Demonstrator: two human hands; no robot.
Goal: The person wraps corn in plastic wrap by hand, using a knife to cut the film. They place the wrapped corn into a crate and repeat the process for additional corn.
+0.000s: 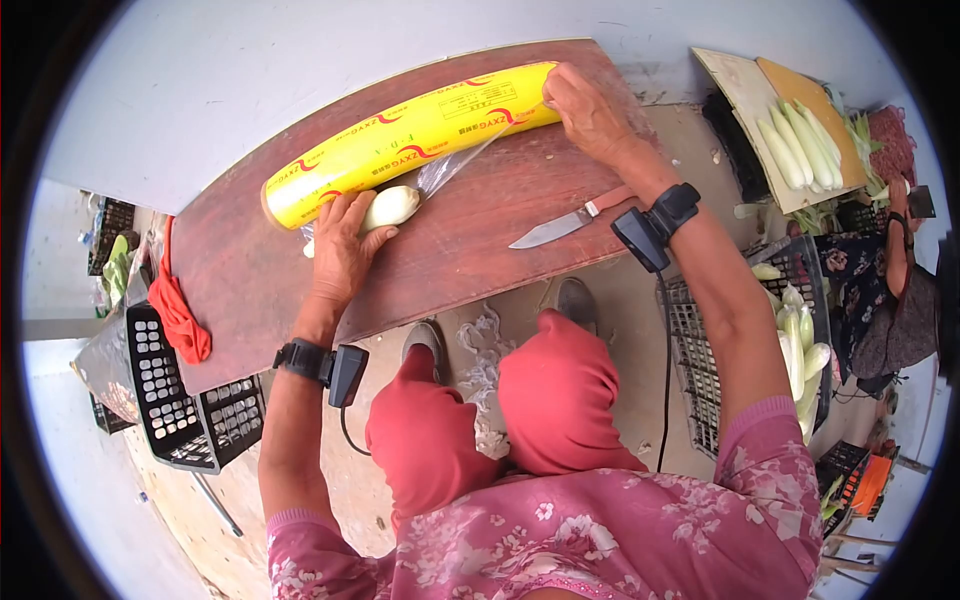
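Observation:
A long yellow roll of cling film (pixel 410 130) with red lettering lies slantwise on the reddish-brown table. My left hand (pixel 345 235) is closed around a pale, whitish long vegetable (pixel 392 207) in front of the roll's left half. Clear film (pixel 450 172) stretches from this vegetable up towards the right end of the roll. There my right hand (pixel 580 108) is closed in a pinch, with the film's edge running to it; the fingertips are partly hidden. A knife (pixel 570 222) with a reddish handle lies below the right forearm, its blade pointing left.
Black crates stand at left (pixel 205 420) and right (pixel 690 350), the right one holding pale vegetables (pixel 797 350). More long vegetables (pixel 803 145) lie on a board at upper right. A red cloth (pixel 178 305) hangs over the table's left edge. Another person (pixel 890 280) is at far right.

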